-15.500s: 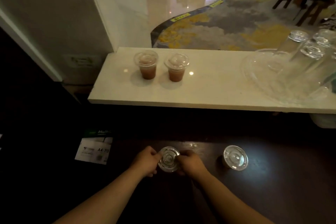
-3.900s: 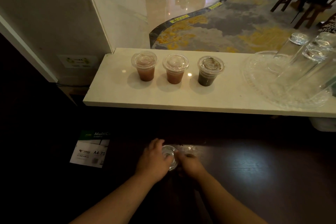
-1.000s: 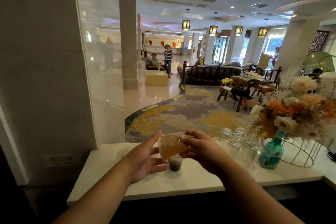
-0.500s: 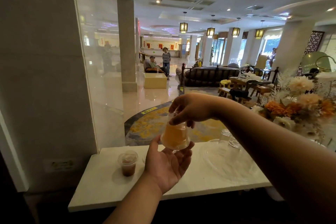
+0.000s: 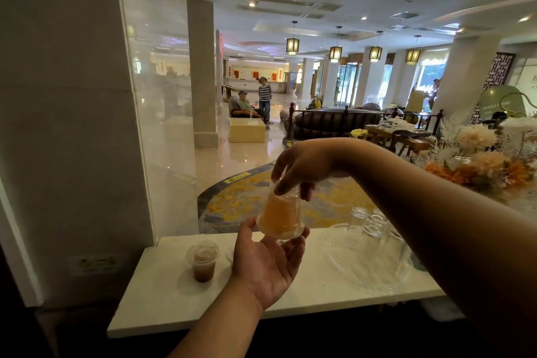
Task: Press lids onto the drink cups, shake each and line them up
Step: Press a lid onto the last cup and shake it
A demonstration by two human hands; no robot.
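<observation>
**Cup held end to end above the surface, row below and to your left**

You have the orange drink cup (image 5: 279, 213) pinched between both hands, upside down by the look of it: its wider, lidded end sits low against your left hand (image 5: 266, 266), its narrower base is up under your right hand (image 5: 300, 167). The long axis runs near vertical, tilted a little. Your right fingers (image 5: 283, 186) curl down over the top end and grip it; your left hand is open, palm up, fingertips cupping the lower rim (more a cradle than a clamp).

The white surface (image 5: 162, 293) lies straight below the cup. One lidded brown cup (image 5: 202, 259) stands on it, down and left of your left hand and well apart from the cup you hold. My judgement is that the left hand is nearer the row, while the right holds the firmer grip for righting the cup and setting it down.

Your left hand and forearm cover the surface where more cups may stand, so you cannot tell how long the row is. The lid itself is hard to make out behind your fingertips. To the right, clear glasses (image 5: 370, 222) on a clear tray (image 5: 348, 264) blur into each other, and your right forearm cuts off the far end.
</observation>
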